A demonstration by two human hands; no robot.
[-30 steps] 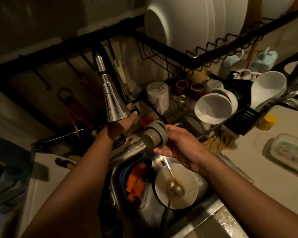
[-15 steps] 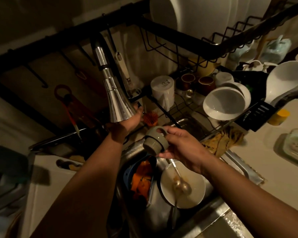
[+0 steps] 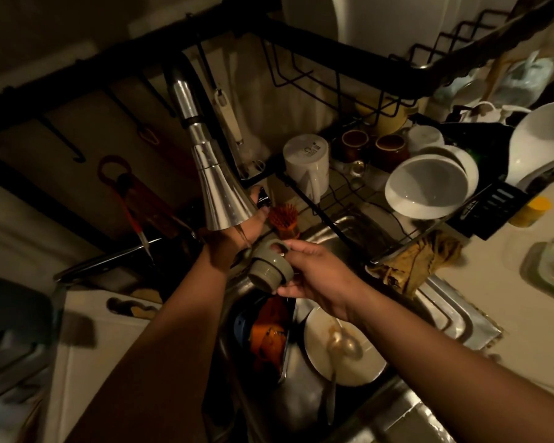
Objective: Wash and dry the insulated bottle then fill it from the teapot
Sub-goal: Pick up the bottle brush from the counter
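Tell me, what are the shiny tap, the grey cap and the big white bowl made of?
The tap looks like polished metal: it is mirror-bright with sharp glints. The grey cap is probably matte plastic: dull, ridged, with a moulded loop. The white bowl seems glazed ceramic, smooth and glossy, though hard plastic is possible.

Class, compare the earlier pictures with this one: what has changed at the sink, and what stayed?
The right hand has brought the grey lid leftward, closer under the spray head, where a thin trickle seems to have started. Unchanged: the left hand holds the tap lever; plate and spoon lie in the sink.
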